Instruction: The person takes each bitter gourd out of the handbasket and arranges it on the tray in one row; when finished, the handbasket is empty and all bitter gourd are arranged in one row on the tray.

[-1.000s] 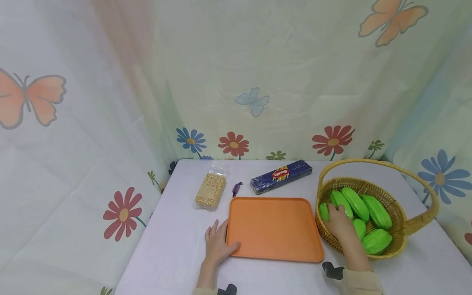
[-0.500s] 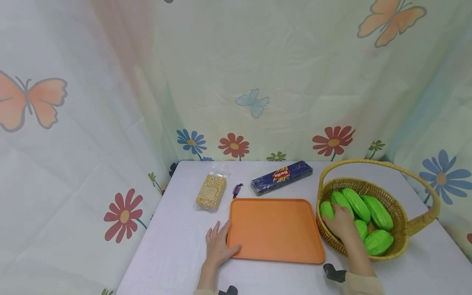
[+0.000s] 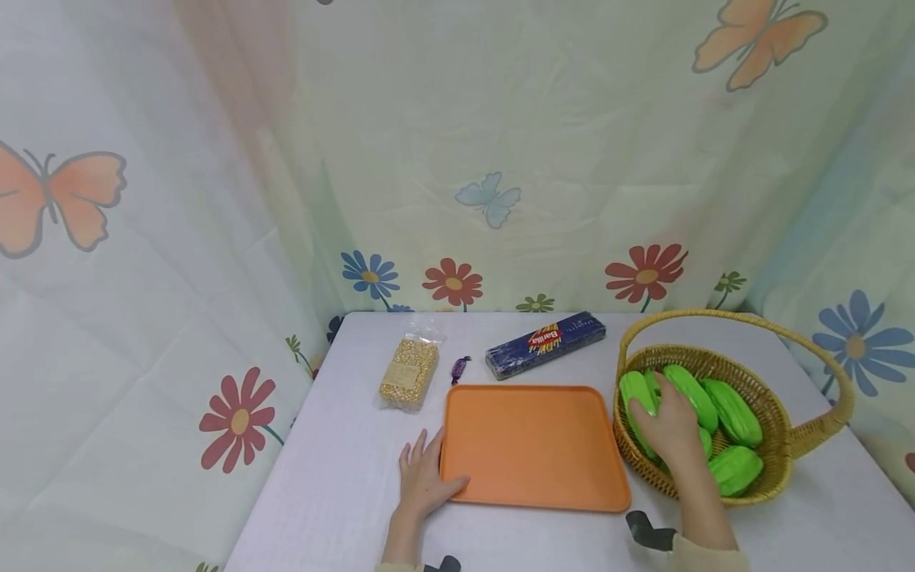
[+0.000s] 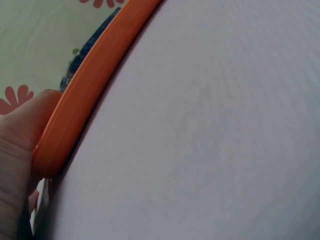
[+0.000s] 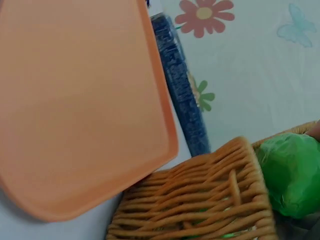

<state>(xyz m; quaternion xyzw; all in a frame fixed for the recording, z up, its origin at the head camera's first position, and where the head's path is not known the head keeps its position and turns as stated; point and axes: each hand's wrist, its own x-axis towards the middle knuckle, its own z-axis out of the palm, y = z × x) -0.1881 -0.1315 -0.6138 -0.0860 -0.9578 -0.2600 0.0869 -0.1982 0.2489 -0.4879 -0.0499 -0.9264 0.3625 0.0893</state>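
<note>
The right hand [image 3: 673,425] is down in the brown basket [image 3: 770,417], at the left side. It grips 1 green fruit [image 3: 635,389]. The thumb presses on it, and the other fingers bend down beside it, partly hidden. The fruit is in the basket, near the left rim. At least 5 other fruits [image 3: 732,413] lie in there too, all bright green and bumpy, and some are partly covered by the hand. The basket has a big round handle. The right wrist view shows a piece of shiny green fruit with a fingertip at the edge.

The left hand [image 3: 422,477] touches the orange tray [image 3: 532,445] at its near left corner. Its fingers are loose and spread out along the left side. Its thumb lies over the rim. The tray is flat on the white bench [image 3: 336,445], just beside the basket.

Behind the tray there is a long blue pasta pack [image 3: 529,349] that lies at a slant. A tiny purple candy [image 3: 459,369] sits near the tray's far left corner. To the left of the candy is a clear bag of yellow corn [image 3: 409,372]. At the back hangs a pale curtain [image 3: 400,119] with flowers and butterflies on it.
</note>
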